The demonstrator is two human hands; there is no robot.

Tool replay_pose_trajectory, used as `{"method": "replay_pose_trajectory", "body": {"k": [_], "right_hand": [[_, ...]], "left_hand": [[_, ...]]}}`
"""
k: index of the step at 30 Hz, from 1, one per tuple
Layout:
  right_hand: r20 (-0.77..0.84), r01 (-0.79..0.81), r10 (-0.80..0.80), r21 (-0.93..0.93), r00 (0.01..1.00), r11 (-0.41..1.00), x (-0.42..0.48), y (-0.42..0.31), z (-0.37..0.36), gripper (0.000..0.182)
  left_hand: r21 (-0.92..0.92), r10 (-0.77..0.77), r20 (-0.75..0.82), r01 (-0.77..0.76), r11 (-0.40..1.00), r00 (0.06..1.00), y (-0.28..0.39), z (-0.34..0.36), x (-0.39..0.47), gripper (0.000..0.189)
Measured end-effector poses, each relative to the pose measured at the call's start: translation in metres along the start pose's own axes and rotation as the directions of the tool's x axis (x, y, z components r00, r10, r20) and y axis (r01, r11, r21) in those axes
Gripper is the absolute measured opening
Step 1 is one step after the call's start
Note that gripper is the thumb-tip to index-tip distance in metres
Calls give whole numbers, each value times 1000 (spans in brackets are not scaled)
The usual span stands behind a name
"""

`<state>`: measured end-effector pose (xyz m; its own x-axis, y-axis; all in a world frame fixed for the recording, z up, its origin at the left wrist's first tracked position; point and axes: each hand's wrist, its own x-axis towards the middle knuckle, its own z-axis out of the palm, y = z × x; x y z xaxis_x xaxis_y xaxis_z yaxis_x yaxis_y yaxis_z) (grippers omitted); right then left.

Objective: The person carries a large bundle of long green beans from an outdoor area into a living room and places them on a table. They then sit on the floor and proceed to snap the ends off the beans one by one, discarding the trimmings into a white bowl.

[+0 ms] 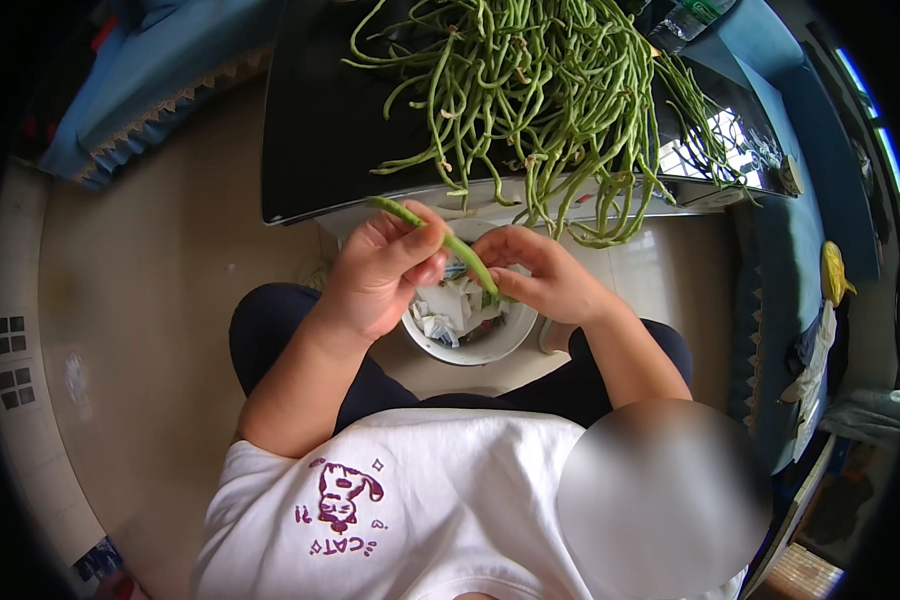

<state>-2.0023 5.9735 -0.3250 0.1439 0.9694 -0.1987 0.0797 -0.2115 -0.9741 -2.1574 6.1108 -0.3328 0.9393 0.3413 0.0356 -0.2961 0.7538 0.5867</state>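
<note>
A short green bean pod [466, 259] slants between my two hands, above a white enamel-like basin [474, 357] that holds crumpled paper and green scraps. My left hand [386, 266] grips the pod near its upper end between thumb and fingers. At its lower end, the thumb and fingertips of my right hand [544, 274] pinch the pod's tip. A big heap of long green beans [540, 97] lies on the black glossy table [322, 142] beyond my hands, many ends hanging over the near edge. A smaller bunch of thinner beans [694, 112] lies at its right.
A plastic bottle [686, 26] lies at the table's far right. Blue sofas with lace trim stand at the upper left [172, 75] and at the right [780, 247]. A yellow bag [836, 274] rests on the right sofa. My knees flank the basin on the tiled floor [142, 300].
</note>
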Motion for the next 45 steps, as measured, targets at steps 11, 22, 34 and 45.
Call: {"method": "replay_pose_trajectory", "body": {"k": [11,22,34,45], "right_hand": [[-163,-24,38,90,986,996,-3,-19,8,16],[-35,314,-372,-466,928,827,-7,-27,4,9],[-92,445,-481,-260,872,857,-3,-11,1,11],[-40,541,-574,-286,818,791,-2,-16,4,11]], "left_hand": [[913,495,406,-321,-251,769,2,-3,-6,11],[914,258,259,-323,247,931,-9,4,4,12],[274,262,119,-285,918,958,-19,-1,7,24],[313,288,246,-357,880,925,-19,-6,5,24]]}}
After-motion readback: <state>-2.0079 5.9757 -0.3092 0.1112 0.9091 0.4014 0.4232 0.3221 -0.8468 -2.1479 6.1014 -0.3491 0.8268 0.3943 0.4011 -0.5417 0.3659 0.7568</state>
